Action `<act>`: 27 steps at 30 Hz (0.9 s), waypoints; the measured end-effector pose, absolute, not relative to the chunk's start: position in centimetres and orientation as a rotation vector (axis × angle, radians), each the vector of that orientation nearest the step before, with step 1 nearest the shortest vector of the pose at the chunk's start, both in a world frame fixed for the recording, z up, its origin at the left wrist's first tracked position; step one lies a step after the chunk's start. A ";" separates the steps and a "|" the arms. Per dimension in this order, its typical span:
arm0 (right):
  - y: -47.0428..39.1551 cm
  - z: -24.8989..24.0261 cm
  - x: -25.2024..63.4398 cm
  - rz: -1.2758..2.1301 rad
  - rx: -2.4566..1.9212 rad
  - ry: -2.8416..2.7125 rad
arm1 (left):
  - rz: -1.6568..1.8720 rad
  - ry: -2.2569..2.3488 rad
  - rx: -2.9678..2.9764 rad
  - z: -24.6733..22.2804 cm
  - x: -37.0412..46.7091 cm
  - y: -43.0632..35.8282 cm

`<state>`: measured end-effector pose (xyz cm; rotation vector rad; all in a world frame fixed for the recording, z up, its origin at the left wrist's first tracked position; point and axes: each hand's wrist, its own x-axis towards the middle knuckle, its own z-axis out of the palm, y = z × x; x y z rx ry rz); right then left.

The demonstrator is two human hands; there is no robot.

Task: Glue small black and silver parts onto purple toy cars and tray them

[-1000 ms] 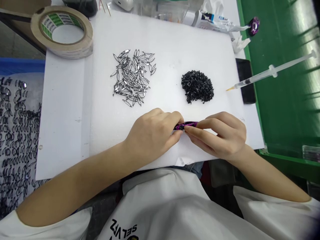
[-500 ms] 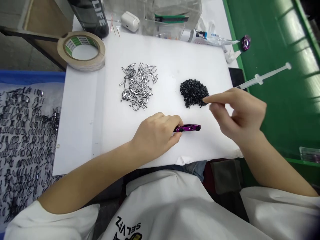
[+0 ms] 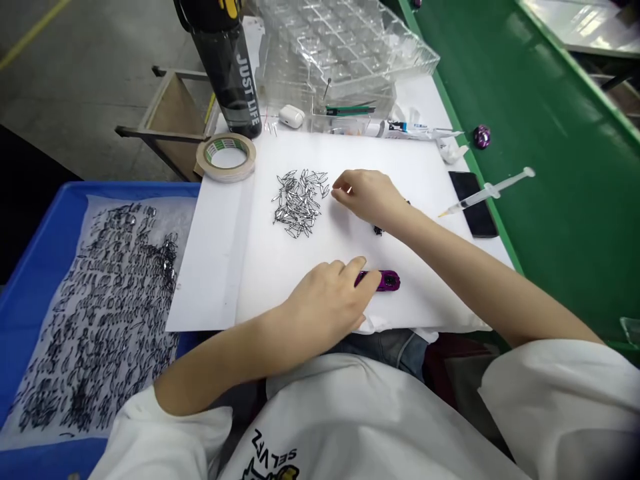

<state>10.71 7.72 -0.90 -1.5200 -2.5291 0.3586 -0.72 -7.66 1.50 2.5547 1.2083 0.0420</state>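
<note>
White foam sheet (image 3: 280, 267) — left hand (image 3: 325, 303) pinching purple toy car (image 3: 384, 280), right hand (image 3: 367, 195) curled loosely near silver pieces (image 3: 299, 202).

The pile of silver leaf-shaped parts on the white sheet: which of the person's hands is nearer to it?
Right. The right hand hovers just beside the pile of silver parts, fingertips at its edge. The left hand lies lower on the white sheet, holding the purple toy car.

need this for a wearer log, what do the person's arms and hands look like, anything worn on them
Both arms are bare from above the elbow down. The left hand and right hand wear no gloves, and no rings, watch or bracelet show. Short, loose white sleeves cover the upper arms, part of a white T-shirt with black lettering on its chest.
</note>
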 end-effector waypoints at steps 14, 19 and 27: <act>7.5 -0.4 10.1 0.507 -1.585 -2.265 | 0.214 1.585 1.788 -10.5 -2.3 -16.0; -1.2 3.9 14.8 0.841 -1.271 -2.081 | 0.396 1.483 1.696 -12.5 -1.4 -14.9; -13.1 -1.4 22.5 1.238 -1.078 -1.861 | 0.558 1.379 1.447 -14.4 -0.1 -15.4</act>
